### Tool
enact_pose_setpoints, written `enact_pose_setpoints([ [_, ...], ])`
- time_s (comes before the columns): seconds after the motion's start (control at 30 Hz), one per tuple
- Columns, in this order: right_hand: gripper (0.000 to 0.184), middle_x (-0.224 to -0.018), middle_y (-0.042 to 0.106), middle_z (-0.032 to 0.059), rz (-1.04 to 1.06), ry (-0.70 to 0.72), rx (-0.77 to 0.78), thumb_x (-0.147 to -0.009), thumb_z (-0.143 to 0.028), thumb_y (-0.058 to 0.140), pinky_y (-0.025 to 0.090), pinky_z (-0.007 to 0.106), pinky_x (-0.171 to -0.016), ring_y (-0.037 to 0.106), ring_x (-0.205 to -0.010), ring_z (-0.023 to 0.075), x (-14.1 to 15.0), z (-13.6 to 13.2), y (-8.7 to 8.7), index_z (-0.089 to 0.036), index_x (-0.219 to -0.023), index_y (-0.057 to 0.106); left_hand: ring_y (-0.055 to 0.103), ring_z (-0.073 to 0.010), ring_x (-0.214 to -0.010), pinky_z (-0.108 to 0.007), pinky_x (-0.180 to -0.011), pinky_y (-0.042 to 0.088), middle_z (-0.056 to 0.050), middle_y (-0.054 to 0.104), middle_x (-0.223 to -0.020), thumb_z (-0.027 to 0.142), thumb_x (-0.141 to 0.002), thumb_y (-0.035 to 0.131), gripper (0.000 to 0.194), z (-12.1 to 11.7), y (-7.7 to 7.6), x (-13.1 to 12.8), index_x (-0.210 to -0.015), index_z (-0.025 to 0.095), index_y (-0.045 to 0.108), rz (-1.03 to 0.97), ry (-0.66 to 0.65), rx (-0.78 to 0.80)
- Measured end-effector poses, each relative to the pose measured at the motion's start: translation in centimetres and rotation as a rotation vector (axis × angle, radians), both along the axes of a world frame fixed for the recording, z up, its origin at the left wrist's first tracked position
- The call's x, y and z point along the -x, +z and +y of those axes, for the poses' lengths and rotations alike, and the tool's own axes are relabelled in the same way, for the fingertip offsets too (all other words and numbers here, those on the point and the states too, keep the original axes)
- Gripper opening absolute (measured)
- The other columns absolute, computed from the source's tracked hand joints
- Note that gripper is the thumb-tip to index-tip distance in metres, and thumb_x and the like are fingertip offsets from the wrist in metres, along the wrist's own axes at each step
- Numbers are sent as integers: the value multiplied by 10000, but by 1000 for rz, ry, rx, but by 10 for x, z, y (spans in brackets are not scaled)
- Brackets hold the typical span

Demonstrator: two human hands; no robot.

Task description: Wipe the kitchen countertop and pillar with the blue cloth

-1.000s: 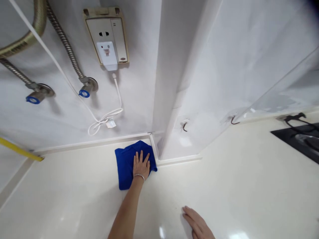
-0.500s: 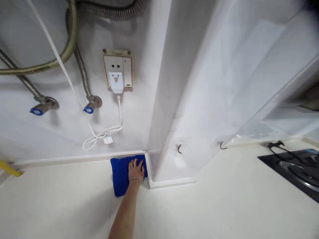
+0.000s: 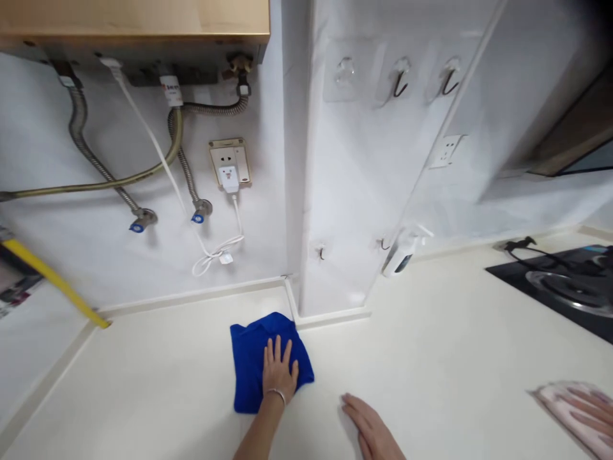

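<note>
Right hand [image 3: 371, 428] at the bottom edge of the view, low over the pale countertop [image 3: 454, 345]; fingers straight and held together. Whether it touches the surface, cannot tell.

Left hand [image 3: 279, 374], silver bracelet [image 3: 276, 392] at the wrist, lies palm down on a bright blue, roughly square fabric cloth [image 3: 246, 367]. Fingers spread apart, thumb out to the side, pressing rather than gripping. Cloth lies spread on the countertop, slightly rumpled at its far edge, its far right side near the raised white ledge [image 3: 335, 319] round the pillar's foot.

Right edge of view: another person's hand [image 3: 594, 409], blurred, on a pale pink cloth [image 3: 558, 399]; finger spacing hard to read.

Beyond: white wall pillar [image 3: 354, 172] with dark hooks; a white plastic spray bottle [image 3: 401, 257] standing beside it, tilted in view; black glossy cooktop [image 3: 569, 291] farther right. On the back wall, a white plug [image 3: 228, 179] in its socket, and a gold-fronted metal box [image 3: 143, 18] above, hoses hanging below.
</note>
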State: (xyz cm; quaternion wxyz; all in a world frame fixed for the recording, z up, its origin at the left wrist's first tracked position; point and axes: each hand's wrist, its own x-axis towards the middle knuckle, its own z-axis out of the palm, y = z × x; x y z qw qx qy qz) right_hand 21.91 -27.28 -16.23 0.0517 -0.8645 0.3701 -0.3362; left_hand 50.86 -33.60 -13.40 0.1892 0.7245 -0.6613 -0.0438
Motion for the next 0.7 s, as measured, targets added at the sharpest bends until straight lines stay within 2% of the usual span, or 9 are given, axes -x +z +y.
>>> enact_pose_setpoints([
  [0.1,621,-1394,574,65,7,-17,-23,-861,-132,423,578,388,-969,593,-1222,227,3,3,-9,-297,-1460,439,142,-364,-1503,-629,-1193,276,-50,231,-1633,422,-916,449,608,67,-3,19,-1502,344,307,13,-59,-31],
  [0.2,564,-1435,535,50,-1,11,-82,-892,-163,405,563,393,-993,589,-1222,220,6,7,-13,-309,-1432,473,121,-349,-1509,-609,-1201,289,-18,135,-1653,496,-920,438,641,130,1,32,-1517,365,244,24,-106,-86],
  [0.27,534,-1457,508,46,21,31,-136,-903,-187,392,534,419,-1034,569,-1245,229,8,9,-13,-305,-1413,496,112,-320,-1515,-573,-1215,287,18,93,-1655,497,-926,432,639,166,5,33,-1519,384,224,35,-120,-105],
  [0.37,507,-1457,502,64,52,41,-175,-903,-232,389,498,461,-1072,541,-1274,257,12,10,-14,-280,-1390,520,141,-298,-1515,-555,-1216,294,31,121,-1652,439,-929,446,620,211,8,21,-1513,385,246,44,-80,-112],
  [0.43,500,-1448,508,80,59,41,-183,-897,-253,398,486,482,-1081,532,-1283,275,15,10,-15,-266,-1380,526,170,-303,-1509,-564,-1205,308,17,171,-1645,406,-923,462,612,239,8,6,-1506,376,279,36,25,-114],
  [0.53,520,-1434,517,98,60,48,-190,-870,-260,407,463,525,-1091,518,-1296,302,21,10,-21,-248,-1377,518,190,-310,-1503,-574,-1191,321,-1,229,-1634,383,-921,474,598,281,8,-20,-1497,374,313,6,258,-125],
  [0.7,603,-1455,483,100,74,145,-244,-780,-294,469,388,543,-1147,500,-1312,335,33,2,-33,-220,-1378,498,171,-295,-1509,-572,-1202,288,-7,289,-1618,349,-949,427,545,344,11,-71,-1486,366,342,-57,624,-137],
])
